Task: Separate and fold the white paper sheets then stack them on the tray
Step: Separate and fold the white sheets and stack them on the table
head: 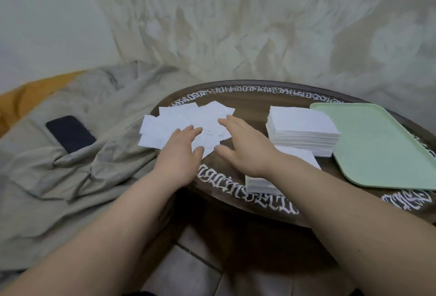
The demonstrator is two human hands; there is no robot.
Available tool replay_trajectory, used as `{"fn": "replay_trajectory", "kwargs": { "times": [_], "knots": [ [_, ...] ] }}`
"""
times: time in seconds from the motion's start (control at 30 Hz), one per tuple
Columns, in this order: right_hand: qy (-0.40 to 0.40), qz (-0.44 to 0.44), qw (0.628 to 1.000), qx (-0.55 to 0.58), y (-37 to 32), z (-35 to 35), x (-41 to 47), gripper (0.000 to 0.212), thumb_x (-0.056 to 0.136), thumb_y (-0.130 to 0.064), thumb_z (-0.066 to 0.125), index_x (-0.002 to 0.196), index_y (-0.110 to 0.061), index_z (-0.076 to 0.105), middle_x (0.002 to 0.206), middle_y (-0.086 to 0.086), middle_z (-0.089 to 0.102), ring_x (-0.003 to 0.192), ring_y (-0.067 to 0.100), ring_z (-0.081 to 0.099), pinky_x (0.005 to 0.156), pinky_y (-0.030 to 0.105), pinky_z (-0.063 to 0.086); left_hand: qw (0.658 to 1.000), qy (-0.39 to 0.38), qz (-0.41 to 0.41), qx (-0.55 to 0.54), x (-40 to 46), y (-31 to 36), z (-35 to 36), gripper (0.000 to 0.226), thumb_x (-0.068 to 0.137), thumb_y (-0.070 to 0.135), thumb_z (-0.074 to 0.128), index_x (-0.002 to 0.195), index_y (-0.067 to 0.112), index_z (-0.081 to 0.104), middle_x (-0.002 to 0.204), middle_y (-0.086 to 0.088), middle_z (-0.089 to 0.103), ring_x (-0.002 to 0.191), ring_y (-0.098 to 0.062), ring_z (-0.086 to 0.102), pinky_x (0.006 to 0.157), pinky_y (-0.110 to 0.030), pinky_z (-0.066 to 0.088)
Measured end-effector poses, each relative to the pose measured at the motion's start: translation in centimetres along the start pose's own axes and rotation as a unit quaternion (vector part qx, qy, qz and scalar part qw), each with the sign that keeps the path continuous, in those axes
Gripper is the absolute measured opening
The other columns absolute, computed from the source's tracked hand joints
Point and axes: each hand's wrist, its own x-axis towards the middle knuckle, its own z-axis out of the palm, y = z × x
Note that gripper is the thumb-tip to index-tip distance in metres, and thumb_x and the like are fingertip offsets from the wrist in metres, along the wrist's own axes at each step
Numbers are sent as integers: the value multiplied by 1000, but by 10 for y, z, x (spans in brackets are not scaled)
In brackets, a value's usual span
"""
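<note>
Several loose white paper sheets [188, 118] lie spread out on the left part of the round dark table [247, 97]. My left hand [181, 151] lies flat on their near edge, fingers straight. My right hand [243, 144] reaches over the same spread with straight fingers, its fingertips on the sheets. A tall neat stack of white sheets [304, 130] stands in the middle of the table, and a lower stack [262, 185] sits nearer, partly hidden under my right forearm. The pale green tray [382, 149] lies at the right with nothing on it.
A dark phone [70, 134] lies on crumpled grey-beige cloth [70, 177] left of the table. White ornamental lettering [257, 199] rings the table's rim. A draped pale cloth backdrop [236, 24] hangs behind. Tiled floor [188, 272] shows below the table's near edge.
</note>
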Motion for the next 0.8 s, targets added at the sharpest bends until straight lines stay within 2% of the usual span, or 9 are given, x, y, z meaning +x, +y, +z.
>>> {"fn": "replay_trajectory", "kwargs": {
  "times": [0.2,0.37,0.47,0.53,0.63,0.7,0.8],
  "knots": [
    [-104,33,994,-14,-5,29,85,77,89,-42,60,151,-17,22,160,7,15,147,21,16,115,38,25,998,-1,-39,56,42,-65,-19,52,99,25,53,149,23,38,161,-2,25,151,-23,9,119,-32,9],
    [-137,62,987,-55,2,57,140,75,91,-47,55,151,-15,22,159,10,16,145,27,18,115,43,26,983,-63,-21,170,72,-94,-9,55,100,38,44,152,31,28,164,5,14,152,-23,0,121,-46,13],
    [-149,91,980,-91,7,66,153,65,90,-52,51,140,-14,35,145,10,36,132,30,35,106,48,36,975,-97,-21,199,79,-98,-1,54,101,43,39,152,34,26,164,9,12,152,-21,-3,120,-52,8],
    [-158,90,976,-120,9,66,151,61,88,-56,50,132,-15,40,132,7,42,122,29,41,99,47,41,976,-94,-24,195,80,-100,0,48,100,43,40,148,34,35,159,11,25,152,-18,3,120,-52,8],
    [-157,63,975,-142,11,59,134,55,86,-56,53,124,-16,45,112,3,43,113,28,44,88,40,43,982,-53,-13,182,75,-100,-2,35,97,44,47,130,34,53,137,10,48,142,-14,26,117,-52,15],
    [-154,47,972,-173,13,54,123,57,84,-54,57,125,-17,47,114,3,46,112,27,45,86,38,42,985,-47,0,168,70,-97,-1,36,93,44,54,127,33,54,133,8,49,135,-13,36,117,-51,15],
    [-151,44,973,-167,17,50,119,60,82,-52,62,129,-17,48,120,5,49,110,27,48,90,39,44,988,-46,-2,148,66,-93,3,53,87,49,61,135,33,47,145,9,40,138,-10,33,118,-49,13]
  ]
}}
